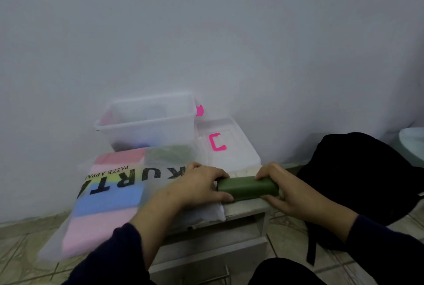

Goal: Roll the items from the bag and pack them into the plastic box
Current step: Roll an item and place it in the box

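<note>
The tightly rolled green cloth [247, 187] lies on the white worktop [243, 208], left hand [199, 185] and right hand [283, 189] clamping its ends; keep the grip firm so it stays rolled into the clear plastic box [146, 121].

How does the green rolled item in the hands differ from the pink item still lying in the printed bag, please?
The green roll is rolled into a tight bundle, while the pink item lies flat. The green roll is out of the bag, gripped at its ends by the left hand and right hand; the pink item sits untouched inside the bag. The roll looks much smaller. Neither is in the plastic box yet.
</note>
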